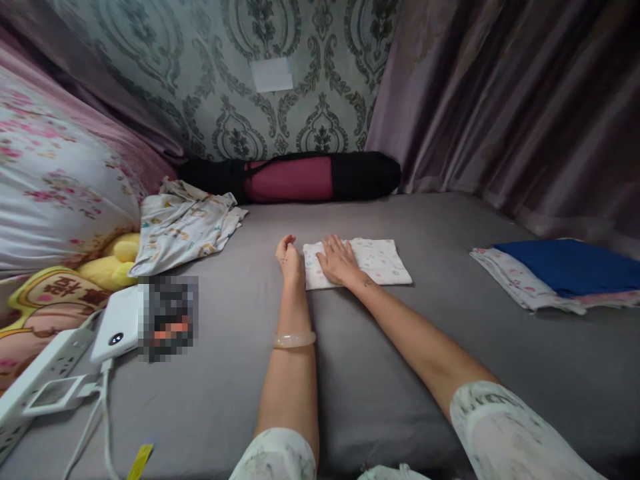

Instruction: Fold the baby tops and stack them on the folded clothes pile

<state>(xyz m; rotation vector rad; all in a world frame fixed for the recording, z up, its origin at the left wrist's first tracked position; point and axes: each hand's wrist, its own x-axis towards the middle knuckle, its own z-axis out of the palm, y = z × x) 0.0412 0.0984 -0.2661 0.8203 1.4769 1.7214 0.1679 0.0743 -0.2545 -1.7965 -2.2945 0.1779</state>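
White cloth [383,261], one, folded, small coloured print: lies flat at the middle of the grey sheet [235,300]. Right hand [341,260]: palm down on the cloth's left half, fingers spread, grasping nothing. Left hand [289,259]: just beside the cloth's left edge, fingers curled; we cannot tell whether they pinch it. Pale bangle [295,341], one, on the left forearm. To the right, we list a pile: blue cloth [575,263] over a printed cloth [515,277]. Left, far: crumpled cloth [185,223], next to flowered bedding [60,167]. Left, near: white power bank [117,327], cable [106,420] plugged in, beside a power strip [57,357]. Far, by the patterned wall [200,73]: long bag [290,179], black and dark pink, lying lengthwise; its contents we cannot see.
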